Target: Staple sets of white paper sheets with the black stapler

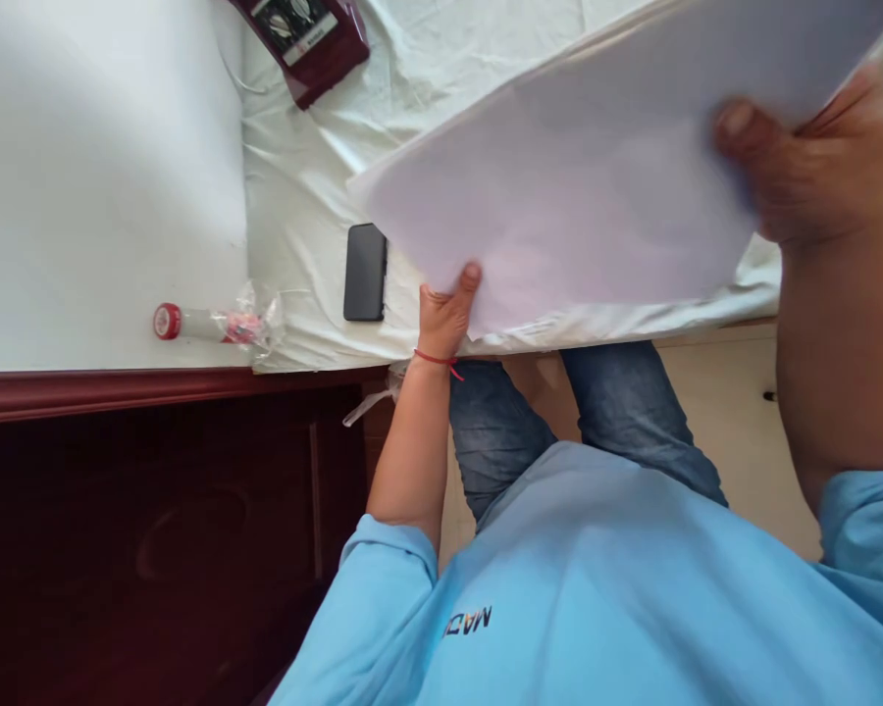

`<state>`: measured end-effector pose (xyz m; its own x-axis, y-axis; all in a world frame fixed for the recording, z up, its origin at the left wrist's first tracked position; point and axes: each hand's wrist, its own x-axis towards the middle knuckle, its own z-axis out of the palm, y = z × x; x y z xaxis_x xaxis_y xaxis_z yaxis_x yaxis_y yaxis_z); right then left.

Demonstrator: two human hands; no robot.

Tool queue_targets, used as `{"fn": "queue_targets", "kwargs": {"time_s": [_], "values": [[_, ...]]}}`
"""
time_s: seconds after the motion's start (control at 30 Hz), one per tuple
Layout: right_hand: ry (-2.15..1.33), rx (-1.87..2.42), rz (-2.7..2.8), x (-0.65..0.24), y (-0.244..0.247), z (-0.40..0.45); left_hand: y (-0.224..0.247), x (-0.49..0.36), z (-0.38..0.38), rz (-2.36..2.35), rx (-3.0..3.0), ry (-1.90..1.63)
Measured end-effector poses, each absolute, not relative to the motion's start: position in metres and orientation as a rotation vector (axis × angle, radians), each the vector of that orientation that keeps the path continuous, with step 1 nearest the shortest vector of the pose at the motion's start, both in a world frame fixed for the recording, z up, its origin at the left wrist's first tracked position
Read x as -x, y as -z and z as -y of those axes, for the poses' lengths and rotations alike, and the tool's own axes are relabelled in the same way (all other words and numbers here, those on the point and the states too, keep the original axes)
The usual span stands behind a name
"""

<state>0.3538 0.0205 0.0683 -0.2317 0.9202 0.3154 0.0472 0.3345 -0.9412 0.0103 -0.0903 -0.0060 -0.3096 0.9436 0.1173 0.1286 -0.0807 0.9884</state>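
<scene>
A stack of white paper sheets (581,186) is held up at a tilt above the cloth-covered table, its right side higher in view. My left hand (447,312), with a red string at the wrist, grips the lower left edge, thumb on top. My right hand (824,167) is clamped on the right end of the stack, thumb across the top sheet and slightly blurred. The fingers of both hands are mostly hidden under the paper. Left of my left hand, a dark phone (366,273) lies flat on the cloth.
White cloth (309,186) covers the table. A dark red stand (313,44) with a picture panel stands at the back left. A clear tube with a red cap (167,322) and plastic wrapping lies at the left. Below it is a dark red wooden panel (154,510).
</scene>
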Motion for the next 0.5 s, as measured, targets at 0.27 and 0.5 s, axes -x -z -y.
{"fn": "queue_targets", "kwargs": {"time_s": [0.27,0.5], "values": [[-1.152,1.380,1.508,-0.370,-0.062,-0.014,0.003,-0.032,0.131,-1.470,-1.010,-1.328],[-1.445,1.738,1.351,-0.383,-0.047,-0.002,0.007,-0.023,0.119,-1.538,-0.924,-1.343]]}}
